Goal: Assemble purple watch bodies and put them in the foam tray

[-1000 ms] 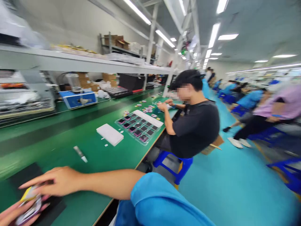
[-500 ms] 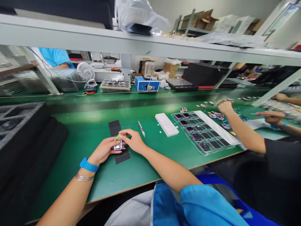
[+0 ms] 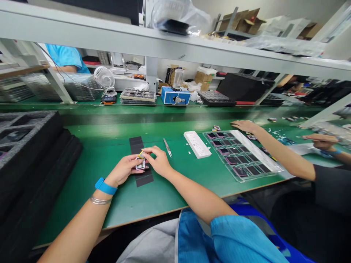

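Observation:
Between the fingers of my left hand (image 3: 122, 171) is a small open watch case (image 3: 140, 165) with a pinkish rim, its inside facing up. My right hand (image 3: 159, 160) pinches a small flat yellow-edged piece (image 3: 141, 155), which looks like a battery, at the far edge of the case. Whether the piece is joined to the case I cannot tell. Both hands are over a black strip mat (image 3: 144, 179) on the green bench. Tweezers (image 3: 167, 148) lie just beyond my right hand. A white block (image 3: 197, 144) with handwriting sits farther right.
A clear tray (image 3: 241, 179) holds dark square watch screens, some with pink frames. Black foam trays (image 3: 30, 157) are stacked at the left. A co-worker's arm (image 3: 285, 155) reaches in behind the tray from the right. A shelf beam (image 3: 175, 49) crosses above the bench.
The co-worker's near hand has moved left and lowered to the bench behind the tray. My hands keep their grip on the case and the yellow-edged piece. The view has shifted slightly.

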Demonstrator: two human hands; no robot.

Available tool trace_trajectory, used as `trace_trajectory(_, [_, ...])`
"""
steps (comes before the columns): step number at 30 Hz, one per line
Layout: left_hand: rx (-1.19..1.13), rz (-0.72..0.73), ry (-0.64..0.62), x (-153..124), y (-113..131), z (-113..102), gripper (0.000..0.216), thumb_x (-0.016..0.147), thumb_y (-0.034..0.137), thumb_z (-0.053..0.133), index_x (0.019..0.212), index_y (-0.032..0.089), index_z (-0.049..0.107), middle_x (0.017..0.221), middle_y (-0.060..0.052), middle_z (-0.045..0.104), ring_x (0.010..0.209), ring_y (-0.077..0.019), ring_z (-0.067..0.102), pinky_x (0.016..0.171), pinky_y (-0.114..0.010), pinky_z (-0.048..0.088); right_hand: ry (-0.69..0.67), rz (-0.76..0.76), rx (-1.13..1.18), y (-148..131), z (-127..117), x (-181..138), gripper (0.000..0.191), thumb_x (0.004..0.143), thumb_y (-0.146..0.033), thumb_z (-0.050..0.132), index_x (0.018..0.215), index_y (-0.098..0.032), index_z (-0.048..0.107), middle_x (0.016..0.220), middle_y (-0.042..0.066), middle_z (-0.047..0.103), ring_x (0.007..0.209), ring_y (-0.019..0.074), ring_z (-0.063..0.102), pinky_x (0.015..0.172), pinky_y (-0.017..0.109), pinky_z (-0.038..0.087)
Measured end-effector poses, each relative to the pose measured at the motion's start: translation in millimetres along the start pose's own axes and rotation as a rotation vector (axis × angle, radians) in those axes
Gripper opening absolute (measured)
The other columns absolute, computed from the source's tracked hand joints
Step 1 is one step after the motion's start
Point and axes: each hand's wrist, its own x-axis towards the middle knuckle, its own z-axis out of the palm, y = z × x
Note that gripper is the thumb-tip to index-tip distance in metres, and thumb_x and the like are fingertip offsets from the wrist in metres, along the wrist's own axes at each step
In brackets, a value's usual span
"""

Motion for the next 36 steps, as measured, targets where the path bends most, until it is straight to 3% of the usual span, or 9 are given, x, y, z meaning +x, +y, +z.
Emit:
trace_trajectory(15, [-0.017,0.042,-0.032,2.9,-3.1,-4.2,0.03,0.066,0.024,0.074,0.095,0.015,0.068,0.083,-0.007,0.071,0.076,-0.0193,0.067,0.068,-0.031,0.056,-0.031,-0.046,-0.024,-3.6,-1.8,0.0,0.012,0.082,-0.025,0.06,0.091,-0.023,0.068,0.09,0.002,0.069,0.089,0.0147,0.059,0.084,0.03,0.046])
trace_trajectory(20, [-0.108,0.039,0.142,2.8,4.3,-12.2,0.023,0.07,0.014,0.066,0.094,0.013,0.067,0.086,-0.01,0.072,0.075,-0.0197,0.068,0.066,-0.03,0.057,-0.04,0.096,-0.032,7.1,-2.4,3.5,0.018,0.083,-0.022,0.057,0.099,-0.021,0.065,0.099,0.003,0.065,0.095,0.0142,0.057,0.082,0.027,0.047])
trace_trajectory(23, [-0.194,0.05,0.264,3.0,8.5,-22.7,0.021,0.072,0.009,0.061,0.092,0.012,0.067,0.088,-0.012,0.072,0.078,-0.0205,0.068,0.068,-0.033,0.058,-0.154,0.139,-0.14,14.5,-0.6,4.5,0.008,0.081,-0.017,0.058,0.082,-0.019,0.066,0.089,0.003,0.065,0.089,0.0145,0.057,0.078,0.027,0.046])
trace_trajectory(28, [-0.219,0.013,0.271,2.2,10.5,-31.7,0.02,0.072,0.007,0.061,0.09,0.011,0.068,0.091,-0.014,0.071,0.085,-0.0231,0.067,0.073,-0.041,0.058,-0.375,0.072,-0.376,16.6,11.5,0.0,0.004,0.077,-0.014,0.064,0.077,-0.016,0.067,0.09,0.005,0.063,0.091,0.0163,0.054,0.089,0.032,0.04])
trace_trajectory(36, [-0.185,-0.033,0.218,0.4,10.9,-26.2,0.018,0.073,0.009,0.062,0.089,0.011,0.068,0.092,-0.015,0.071,0.085,-0.0246,0.067,0.072,-0.04,0.057,-0.402,0.083,-0.48,8.0,20.8,-3.7,0.003,0.076,-0.016,0.066,0.078,-0.015,0.069,0.095,0.006,0.06,0.094,0.0169,0.052,0.091,0.032,0.037])
